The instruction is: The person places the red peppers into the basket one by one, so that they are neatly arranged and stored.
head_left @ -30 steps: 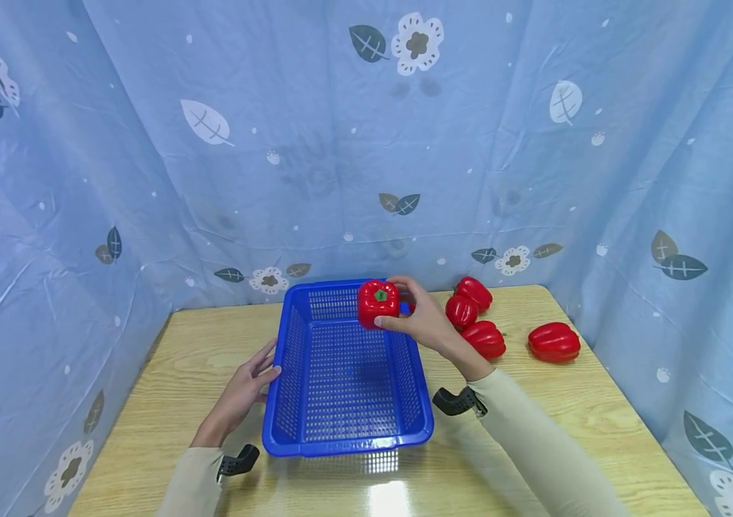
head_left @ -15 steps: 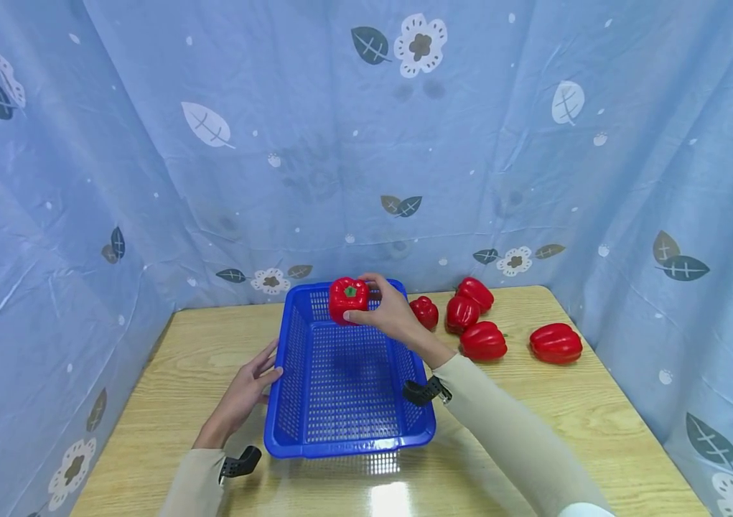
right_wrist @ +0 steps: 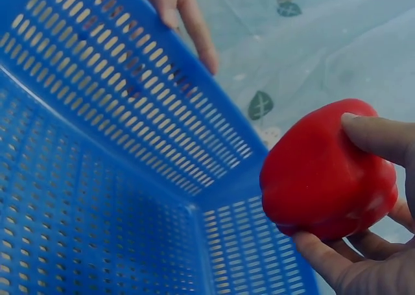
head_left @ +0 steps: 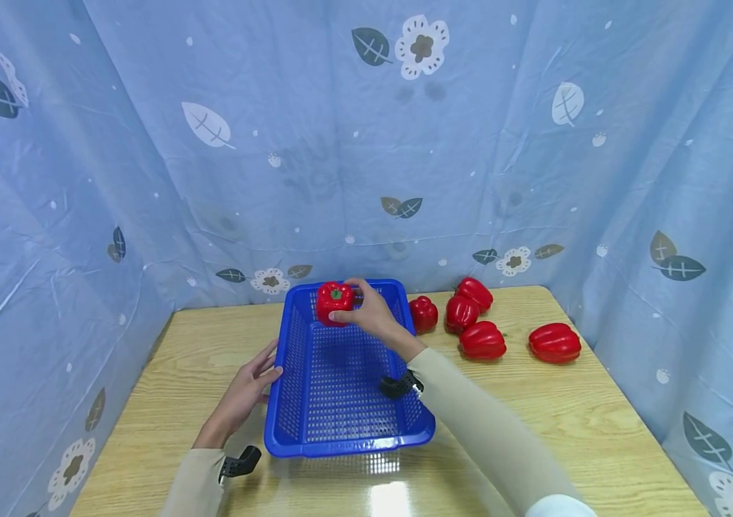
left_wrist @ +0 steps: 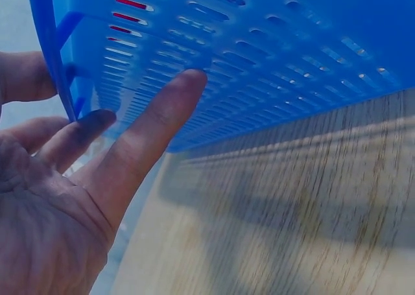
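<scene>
My right hand point(head_left: 369, 312) holds a glossy red bell pepper point(head_left: 334, 304) with a green stem over the far left part of the blue plastic basket point(head_left: 351, 451). In the right wrist view, thumb and fingers grip the pepper point(right_wrist: 324, 175) from its sides, above the basket's corner. My left hand point(head_left: 243, 395) is at the basket's left side. In the left wrist view, the thumb is over the rim while the other fingers point(left_wrist: 152, 129) lie along the slotted outer wall point(left_wrist: 259, 68), so the hand pinches the edge. The basket's floor shows bare mesh.
Right of the basket lie several more red bell peppers: one point(head_left: 423, 314) near its rim, a cluster point(head_left: 482, 340) beyond, and one apart point(head_left: 554, 343) farther right. The wooden table point(head_left: 211, 337) backs onto a blue patterned curtain point(head_left: 314, 215).
The right hand has carried the bell pepper leftward across the basket's far end, from its right side toward its left. The left hand and the basket have stayed about where they were.
</scene>
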{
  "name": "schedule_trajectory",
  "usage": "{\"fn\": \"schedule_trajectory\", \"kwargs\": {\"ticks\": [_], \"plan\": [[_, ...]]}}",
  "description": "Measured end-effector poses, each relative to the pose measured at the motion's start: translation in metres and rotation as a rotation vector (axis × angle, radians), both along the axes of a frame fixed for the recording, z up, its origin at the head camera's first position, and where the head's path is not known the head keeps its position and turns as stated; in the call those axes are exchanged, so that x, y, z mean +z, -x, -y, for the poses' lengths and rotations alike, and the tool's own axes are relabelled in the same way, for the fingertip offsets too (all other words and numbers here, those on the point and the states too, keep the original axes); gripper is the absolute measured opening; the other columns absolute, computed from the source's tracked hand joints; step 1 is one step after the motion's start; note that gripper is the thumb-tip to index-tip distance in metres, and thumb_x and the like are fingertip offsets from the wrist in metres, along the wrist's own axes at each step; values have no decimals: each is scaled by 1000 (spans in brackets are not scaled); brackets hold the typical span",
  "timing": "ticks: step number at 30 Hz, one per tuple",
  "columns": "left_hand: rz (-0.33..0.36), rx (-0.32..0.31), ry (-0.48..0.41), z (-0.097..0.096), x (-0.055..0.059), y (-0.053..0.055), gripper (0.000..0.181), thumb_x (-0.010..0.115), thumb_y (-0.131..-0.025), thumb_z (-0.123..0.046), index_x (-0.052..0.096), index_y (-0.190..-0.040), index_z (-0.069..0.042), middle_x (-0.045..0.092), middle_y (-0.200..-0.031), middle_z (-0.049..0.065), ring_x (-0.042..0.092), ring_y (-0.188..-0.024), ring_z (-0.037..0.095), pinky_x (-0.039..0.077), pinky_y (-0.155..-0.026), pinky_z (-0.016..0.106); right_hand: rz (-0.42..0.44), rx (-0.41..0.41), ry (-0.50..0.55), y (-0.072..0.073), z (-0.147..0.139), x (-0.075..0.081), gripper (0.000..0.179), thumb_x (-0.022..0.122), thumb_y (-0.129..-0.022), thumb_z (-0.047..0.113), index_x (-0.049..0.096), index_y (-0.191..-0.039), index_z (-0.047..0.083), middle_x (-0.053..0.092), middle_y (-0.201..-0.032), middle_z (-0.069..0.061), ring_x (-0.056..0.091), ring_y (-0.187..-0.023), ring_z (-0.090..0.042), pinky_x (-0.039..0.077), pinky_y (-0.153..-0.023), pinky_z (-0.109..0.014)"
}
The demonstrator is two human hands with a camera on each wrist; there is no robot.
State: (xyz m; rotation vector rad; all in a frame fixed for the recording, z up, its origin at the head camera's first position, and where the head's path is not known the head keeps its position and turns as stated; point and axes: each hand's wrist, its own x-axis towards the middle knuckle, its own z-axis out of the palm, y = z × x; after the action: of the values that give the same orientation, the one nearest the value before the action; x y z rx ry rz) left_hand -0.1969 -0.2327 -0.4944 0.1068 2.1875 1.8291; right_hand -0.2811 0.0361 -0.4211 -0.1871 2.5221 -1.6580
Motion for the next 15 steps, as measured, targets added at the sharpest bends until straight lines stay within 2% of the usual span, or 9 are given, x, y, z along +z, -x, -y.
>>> {"fn": "schedule_trajectory", "kwargs": {"ticks": [7, 15], "plan": [[3, 3, -3, 0, 0, 0, 62, 52, -103, -28, 21, -157, -30, 30, -161, 14, 54, -129, 41, 59, -82, 47, 45, -16, 54, 11, 13, -16, 73, 82, -80, 20, 44, -142, 17, 53, -139, -13, 53, -129, -32, 51, -101, -49], [11, 16, -6, 0, -2, 1, 62, 52, -102, -28, 23, -157, -30, 31, -160, 15, 54, -129, 41, 59, -82, 46, 77, -43, 34, 19, 24, -30, 72, 83, -79, 18, 46, -141, 18, 53, -141, -14, 51, -131, -33, 48, -104, -50]]}}
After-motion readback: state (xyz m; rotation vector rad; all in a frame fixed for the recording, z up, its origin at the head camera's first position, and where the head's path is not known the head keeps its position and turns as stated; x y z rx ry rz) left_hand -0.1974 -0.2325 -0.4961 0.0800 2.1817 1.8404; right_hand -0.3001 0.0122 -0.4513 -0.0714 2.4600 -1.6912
